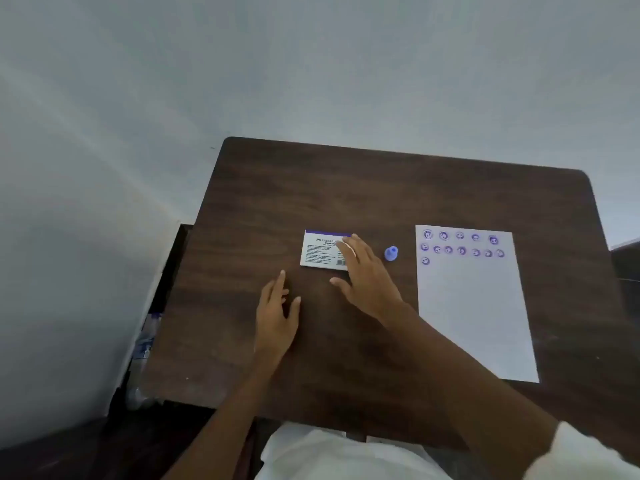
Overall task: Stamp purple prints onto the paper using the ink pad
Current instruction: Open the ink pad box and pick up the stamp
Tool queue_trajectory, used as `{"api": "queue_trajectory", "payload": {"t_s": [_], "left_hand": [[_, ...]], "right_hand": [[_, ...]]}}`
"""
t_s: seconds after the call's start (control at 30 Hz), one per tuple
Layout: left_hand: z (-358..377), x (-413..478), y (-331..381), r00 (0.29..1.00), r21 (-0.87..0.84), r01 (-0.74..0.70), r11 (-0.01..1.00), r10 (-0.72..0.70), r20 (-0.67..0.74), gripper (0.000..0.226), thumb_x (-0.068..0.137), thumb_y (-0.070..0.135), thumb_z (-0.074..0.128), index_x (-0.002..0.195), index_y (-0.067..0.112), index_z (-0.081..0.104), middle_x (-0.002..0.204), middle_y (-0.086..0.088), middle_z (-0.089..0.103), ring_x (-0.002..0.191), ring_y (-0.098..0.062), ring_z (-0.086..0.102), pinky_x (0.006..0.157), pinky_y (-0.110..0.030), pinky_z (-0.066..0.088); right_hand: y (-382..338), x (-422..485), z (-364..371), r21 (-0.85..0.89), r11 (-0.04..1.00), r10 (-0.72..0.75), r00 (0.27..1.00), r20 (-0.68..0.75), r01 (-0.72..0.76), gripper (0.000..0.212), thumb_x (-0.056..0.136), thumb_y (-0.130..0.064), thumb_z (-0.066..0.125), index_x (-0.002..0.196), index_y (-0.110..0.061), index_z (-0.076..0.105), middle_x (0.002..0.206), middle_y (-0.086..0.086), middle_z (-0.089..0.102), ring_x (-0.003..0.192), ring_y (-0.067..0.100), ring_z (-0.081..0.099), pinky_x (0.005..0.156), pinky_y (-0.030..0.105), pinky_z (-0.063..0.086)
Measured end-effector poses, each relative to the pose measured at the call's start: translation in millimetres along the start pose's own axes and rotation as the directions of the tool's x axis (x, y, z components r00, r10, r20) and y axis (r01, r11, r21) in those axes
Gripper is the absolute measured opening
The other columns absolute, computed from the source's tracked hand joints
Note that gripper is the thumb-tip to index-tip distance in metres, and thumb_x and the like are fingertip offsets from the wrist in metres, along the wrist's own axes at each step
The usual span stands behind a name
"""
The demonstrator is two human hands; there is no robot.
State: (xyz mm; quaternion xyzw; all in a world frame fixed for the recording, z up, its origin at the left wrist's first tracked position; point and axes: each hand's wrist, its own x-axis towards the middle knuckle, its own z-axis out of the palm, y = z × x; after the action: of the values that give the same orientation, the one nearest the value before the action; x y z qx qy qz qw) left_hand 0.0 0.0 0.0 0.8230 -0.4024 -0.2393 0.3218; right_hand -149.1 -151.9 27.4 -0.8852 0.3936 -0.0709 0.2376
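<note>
A closed ink pad box (320, 249), white with a purple top band and printed text, lies near the middle of the dark wooden table (346, 188). My right hand (365, 275) rests with spread fingers over the box's right end, fingertips touching it. A small blue stamp (391, 253) stands alone just right of that hand. The white paper (474, 313) lies at the right and carries several purple round face prints along its top. My left hand (277, 313) lies flat and open on the table, below and left of the box, holding nothing.
A pale wall runs behind and to the left of the table. Plastic bottles (143, 344) stand on the floor beside the table's left edge. A dark object (628, 268) shows at the far right edge. White clothing (329, 455) fills the bottom of the view.
</note>
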Motion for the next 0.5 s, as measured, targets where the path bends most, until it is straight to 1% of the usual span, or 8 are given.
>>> {"api": "queue_trajectory", "payload": {"t_s": [0.03,0.1,0.2,0.27,0.3,0.4,0.5], "left_hand": [[2,14,-3,1.0,-0.004,0.001,1.0,-0.001,0.002,0.064,0.094,0.019,0.065,0.151,0.016,0.036,0.141,-0.006,0.047,0.107,-0.005,0.054,0.096,-0.023,0.047],[2,37,-1,0.999,0.002,-0.017,1.0,0.017,0.032,0.065,0.092,0.019,0.069,0.15,0.015,0.039,0.138,-0.005,0.048,0.101,-0.004,0.056,0.094,-0.021,0.048],[7,65,0,0.991,0.053,-0.08,0.995,0.074,0.107,0.07,0.089,0.024,0.073,0.149,0.015,0.039,0.137,-0.001,0.043,0.092,-0.005,0.053,0.089,-0.021,0.05],[11,75,-2,0.981,0.091,-0.142,0.986,0.128,0.144,0.07,0.089,0.03,0.072,0.149,0.016,0.039,0.136,0.001,0.041,0.093,-0.006,0.053,0.086,-0.024,0.053],[13,79,-3,0.979,0.114,-0.161,0.98,0.144,0.143,0.07,0.089,0.034,0.071,0.149,0.018,0.039,0.136,0.002,0.04,0.095,-0.008,0.053,0.084,-0.025,0.053],[19,86,-8,0.984,0.138,-0.153,0.979,0.139,0.111,0.069,0.088,0.041,0.07,0.148,0.024,0.041,0.131,0.004,0.041,0.091,-0.006,0.053,0.076,-0.025,0.054],[21,87,-13,0.983,0.126,-0.169,0.977,0.158,0.092,0.067,0.088,0.045,0.068,0.147,0.026,0.043,0.126,0.004,0.045,0.084,-0.006,0.053,0.07,-0.025,0.053]], "right_hand": [[-1,10,5,-0.042,0.999,-0.004,0.999,0.048,0.006,0.077,0.085,-0.04,0.063,0.146,-0.015,0.023,0.157,0.009,0.021,0.145,0.023,0.012,0.116,0.043,0.025],[0,25,6,-0.127,0.992,0.02,0.995,0.095,-0.008,0.086,0.081,-0.042,0.068,0.148,-0.017,0.018,0.158,0.007,0.014,0.146,0.023,0.004,0.116,0.043,0.018],[7,39,7,-0.169,0.985,0.066,0.983,0.17,-0.037,0.093,0.077,-0.043,0.072,0.148,-0.021,0.016,0.159,0.007,0.01,0.146,0.025,0.0,0.115,0.045,0.016],[12,41,7,-0.151,0.987,0.09,0.971,0.22,-0.057,0.09,0.077,-0.044,0.071,0.147,-0.024,0.018,0.159,0.006,0.012,0.146,0.025,0.004,0.116,0.046,0.018],[14,42,7,-0.13,0.989,0.099,0.966,0.239,-0.069,0.088,0.078,-0.043,0.071,0.147,-0.025,0.02,0.158,0.006,0.014,0.145,0.025,0.009,0.116,0.047,0.022],[17,45,6,-0.079,0.994,0.098,0.967,0.236,-0.082,0.08,0.079,-0.038,0.071,0.144,-0.026,0.027,0.156,0.004,0.022,0.143,0.024,0.018,0.113,0.048,0.03],[19,50,2,-0.076,0.995,0.084,0.961,0.262,-0.066,0.077,0.08,-0.039,0.07,0.144,-0.026,0.028,0.155,0.003,0.024,0.142,0.023,0.018,0.113,0.044,0.03]]}}
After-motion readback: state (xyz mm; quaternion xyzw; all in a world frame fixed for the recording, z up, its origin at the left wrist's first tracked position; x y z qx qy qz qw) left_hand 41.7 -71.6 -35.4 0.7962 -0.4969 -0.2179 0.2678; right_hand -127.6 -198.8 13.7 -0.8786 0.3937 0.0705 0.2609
